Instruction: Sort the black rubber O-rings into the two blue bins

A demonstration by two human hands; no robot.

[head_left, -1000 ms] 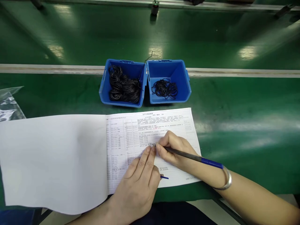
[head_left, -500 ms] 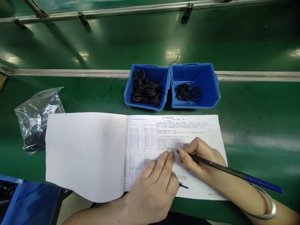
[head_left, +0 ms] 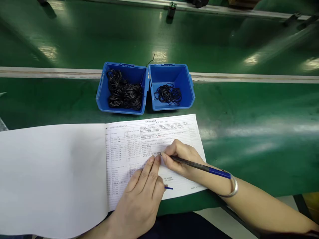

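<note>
My right hand (head_left: 183,159) grips a dark pen (head_left: 196,165) with a blue end, its tip touching the printed sheet (head_left: 184,132) of an open booklet. A silver bangle (head_left: 234,187) circles my right wrist. My left hand (head_left: 142,196) lies on the same sheet, index and middle fingers stretched toward the pen tip, the others partly curled. A thin blue stick (head_left: 168,188) pokes out beside its curled fingers; its other end is hidden. The booklet's blank white page (head_left: 54,176) spreads to the left.
Beyond the booklet on the green table (head_left: 249,132) stand two blue bins, the left bin (head_left: 99,96) with many coiled black cables (head_left: 124,93), the right bin (head_left: 191,94) with a smaller bundle (head_left: 168,94). A pale rail (head_left: 224,77) runs behind them.
The view has swung right, so the bins, booklet and hands appear further left. The clear bag has nearly left the view. The pen, still in my right hand, leans differently.
</note>
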